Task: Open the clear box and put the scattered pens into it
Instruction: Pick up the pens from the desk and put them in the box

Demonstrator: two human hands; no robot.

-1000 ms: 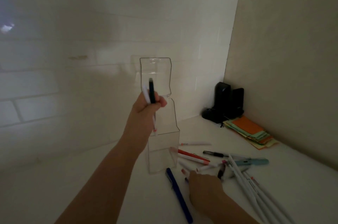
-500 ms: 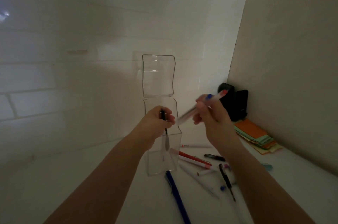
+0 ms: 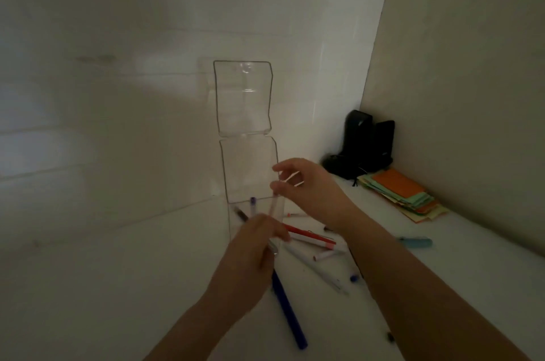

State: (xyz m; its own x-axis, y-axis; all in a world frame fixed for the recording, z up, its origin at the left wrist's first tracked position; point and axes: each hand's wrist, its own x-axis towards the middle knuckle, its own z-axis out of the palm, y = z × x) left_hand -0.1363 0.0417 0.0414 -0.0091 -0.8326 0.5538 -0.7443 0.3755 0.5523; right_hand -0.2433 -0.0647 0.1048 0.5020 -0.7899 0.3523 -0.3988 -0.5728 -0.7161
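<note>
Clear box (image 3: 250, 172) upright on the white table (image 3: 88, 287), lid (image 3: 243, 98) swung open and standing straight up above the body. Three pens already inside, tips showing through the front wall just above the left hand: dark one (image 3: 240, 214), purple-capped one (image 3: 253, 205), pale pink one (image 3: 275, 207).

Left hand (image 3: 256, 245) sits in front of the box's lower front wall, fingers curled; a blurred pen-like tip pokes out at its right edge, cannot tell if it's actually gripping it.

Right hand (image 3: 306, 183) is at the box's right rim, above and right of the left hand, thumb and fingers spread loose, nothing clearly held.

Loose pens lie below and between the two hands: red pen (image 3: 309, 235), white pens (image 3: 318, 269), blue pen (image 3: 287, 310) running back from under the left hand. Light-blue pen (image 3: 415, 242) well right of the right forearm.
</note>
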